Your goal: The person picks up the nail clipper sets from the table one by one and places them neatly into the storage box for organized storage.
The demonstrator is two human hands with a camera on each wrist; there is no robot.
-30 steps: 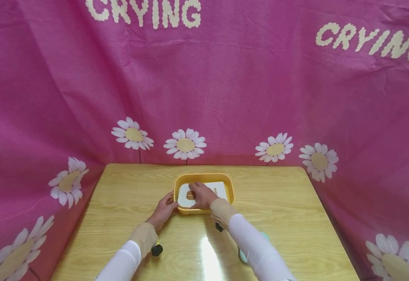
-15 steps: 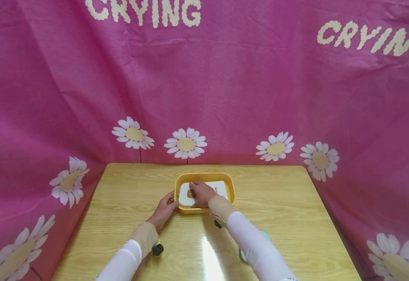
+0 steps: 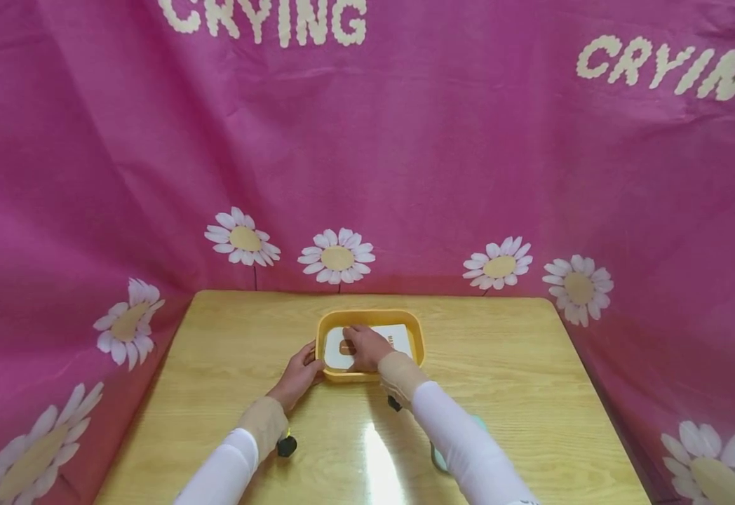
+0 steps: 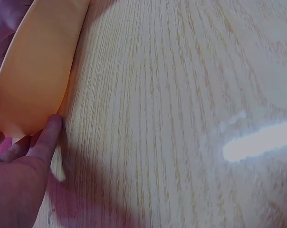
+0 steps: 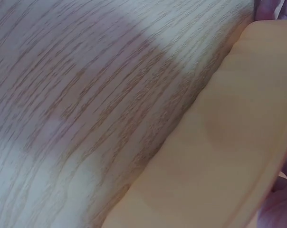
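Observation:
A yellow rectangular bin (image 3: 414,330) stands on the wooden table in the head view. Inside it lies a flat white pack (image 3: 336,358) with a brown square print and brown lettering. My right hand (image 3: 367,348) reaches over the near rim and grips the pack, thumb at its near side and fingertips toward its far side; the palm hides its middle. At the bin's left end my left hand (image 3: 300,376) rests against the outer wall. In the left wrist view, extended fingers (image 4: 51,133) touch the bin's wall (image 4: 36,71) close to the tabletop.
A teal object (image 3: 438,459), mostly covered by the right forearm, lies on the table (image 3: 531,393) at the near right. A pink curtain (image 3: 405,154) with daisies hangs behind and on both sides of the table.
Both hands, the bin and the white pack keep their places relative to each other. The whole head view has shifted very slightly.

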